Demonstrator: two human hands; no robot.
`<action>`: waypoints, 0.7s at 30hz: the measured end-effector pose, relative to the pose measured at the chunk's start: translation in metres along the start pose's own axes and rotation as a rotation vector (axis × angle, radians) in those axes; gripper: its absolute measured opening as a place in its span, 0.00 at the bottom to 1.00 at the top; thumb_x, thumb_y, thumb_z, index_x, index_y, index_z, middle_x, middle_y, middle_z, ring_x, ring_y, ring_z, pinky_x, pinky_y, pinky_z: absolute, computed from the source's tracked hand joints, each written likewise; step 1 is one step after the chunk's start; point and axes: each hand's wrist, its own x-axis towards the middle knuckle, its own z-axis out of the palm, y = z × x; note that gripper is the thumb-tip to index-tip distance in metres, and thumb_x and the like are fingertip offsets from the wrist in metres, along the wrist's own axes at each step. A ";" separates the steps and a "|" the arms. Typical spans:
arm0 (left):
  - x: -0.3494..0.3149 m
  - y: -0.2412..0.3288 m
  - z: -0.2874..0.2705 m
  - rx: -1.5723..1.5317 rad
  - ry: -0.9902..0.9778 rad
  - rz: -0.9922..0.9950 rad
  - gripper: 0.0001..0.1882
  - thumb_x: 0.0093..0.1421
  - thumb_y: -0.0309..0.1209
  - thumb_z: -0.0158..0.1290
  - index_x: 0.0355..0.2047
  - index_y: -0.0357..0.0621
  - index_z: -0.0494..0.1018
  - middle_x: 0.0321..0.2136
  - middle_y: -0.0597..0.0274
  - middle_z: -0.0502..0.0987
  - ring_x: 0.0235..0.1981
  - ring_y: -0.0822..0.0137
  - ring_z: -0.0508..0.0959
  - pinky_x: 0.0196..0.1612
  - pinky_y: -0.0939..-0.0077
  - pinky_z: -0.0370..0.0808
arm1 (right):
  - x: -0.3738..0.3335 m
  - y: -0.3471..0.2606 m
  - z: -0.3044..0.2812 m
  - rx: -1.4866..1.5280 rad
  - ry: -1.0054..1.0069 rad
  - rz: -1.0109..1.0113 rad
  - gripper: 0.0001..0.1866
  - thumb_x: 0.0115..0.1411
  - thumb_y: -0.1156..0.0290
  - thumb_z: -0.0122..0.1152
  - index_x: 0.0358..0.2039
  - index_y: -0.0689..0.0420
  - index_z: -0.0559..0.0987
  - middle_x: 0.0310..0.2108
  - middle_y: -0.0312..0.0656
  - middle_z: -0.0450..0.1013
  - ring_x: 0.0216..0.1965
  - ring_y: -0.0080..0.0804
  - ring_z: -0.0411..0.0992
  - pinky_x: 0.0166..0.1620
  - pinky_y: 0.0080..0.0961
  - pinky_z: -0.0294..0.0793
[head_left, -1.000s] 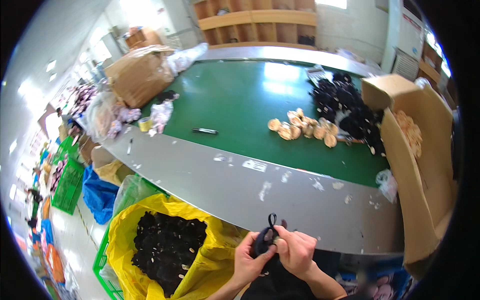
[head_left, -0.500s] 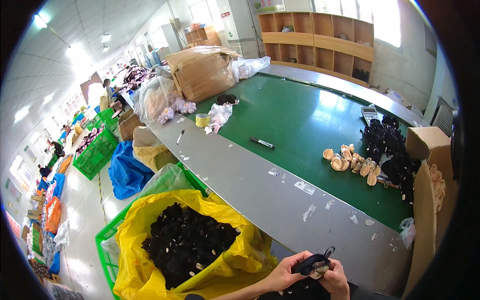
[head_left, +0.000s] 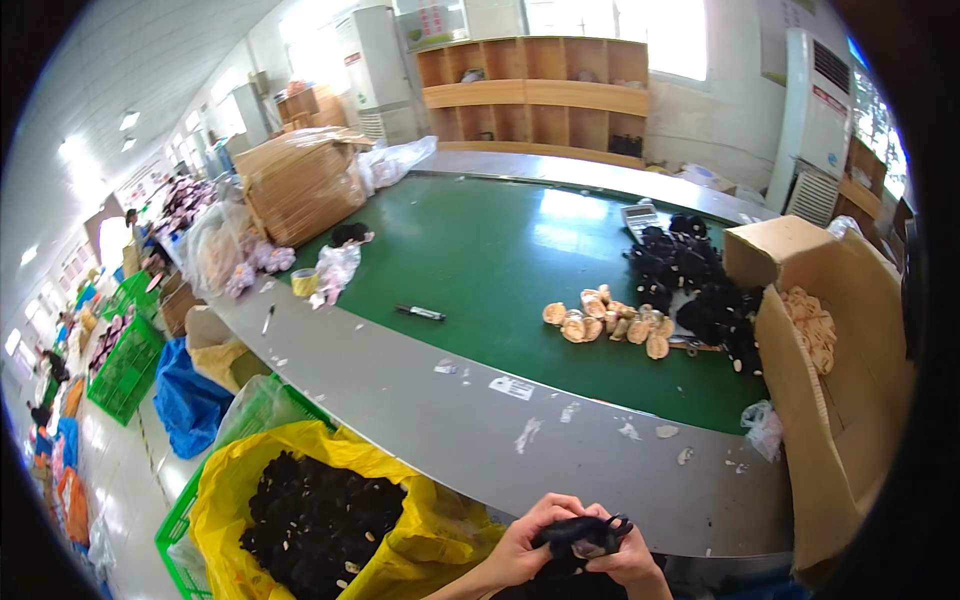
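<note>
Just off the near table edge, my left hand (head_left: pixel 535 535) and my right hand (head_left: pixel 626 556) both grip a small black plush piece (head_left: pixel 577 530). A loop stands up from it beside my right fingers, and a paler patch shows between the hands. Left of my forearm, a yellow sack (head_left: pixel 435 540) holds a heap of similar black plush pieces (head_left: pixel 318 515) with small pale spots. Several beige oval pieces (head_left: pixel 597 318) lie on the green table surface (head_left: pixel 480 250), next to a pile of black plush pieces (head_left: pixel 700 285).
An open cardboard box (head_left: pixel 840 400) with beige pieces (head_left: pixel 808 325) stands at the right. A calculator (head_left: pixel 640 218), a marker (head_left: pixel 420 312) and a yellow tape roll (head_left: pixel 304 281) lie on the table. A wrapped carton (head_left: pixel 300 185) sits far left. A green crate (head_left: pixel 180 530) surrounds the sack.
The whole view has swung to the right, bringing more of the cardboard box into sight. Both hands still hold the black plush piece, with the fingers now closer around it and its pale part less visible.
</note>
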 end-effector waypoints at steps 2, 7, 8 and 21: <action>0.003 -0.006 0.001 0.035 0.022 0.015 0.11 0.65 0.23 0.53 0.48 0.40 0.75 0.52 0.57 0.66 0.56 0.65 0.67 0.60 0.71 0.63 | -0.005 -0.016 0.022 -0.283 0.106 -0.119 0.24 0.40 0.81 0.79 0.42 0.64 0.81 0.43 0.37 0.72 0.44 0.28 0.74 0.47 0.25 0.74; 0.019 0.013 0.014 0.047 -0.136 0.040 0.18 0.60 0.30 0.61 0.49 0.40 0.71 0.51 0.55 0.65 0.56 0.62 0.65 0.62 0.64 0.60 | -0.027 -0.019 0.018 -0.793 0.273 -0.436 0.21 0.42 0.71 0.84 0.35 0.62 0.82 0.41 0.41 0.72 0.41 0.30 0.73 0.44 0.26 0.74; 0.020 0.013 0.017 0.051 -0.136 0.033 0.18 0.60 0.30 0.61 0.48 0.40 0.71 0.51 0.55 0.65 0.55 0.62 0.65 0.62 0.65 0.61 | -0.030 -0.018 0.017 -0.812 0.298 -0.487 0.21 0.42 0.71 0.84 0.35 0.62 0.81 0.41 0.41 0.72 0.40 0.30 0.73 0.44 0.26 0.74; 0.045 -0.001 0.076 0.102 -0.344 0.007 0.13 0.53 0.21 0.61 0.38 0.38 0.73 0.45 0.52 0.72 0.45 0.63 0.73 0.49 0.72 0.70 | -0.088 -0.038 -0.010 -0.861 0.458 -0.710 0.15 0.45 0.76 0.80 0.26 0.63 0.78 0.32 0.43 0.73 0.32 0.30 0.72 0.34 0.24 0.70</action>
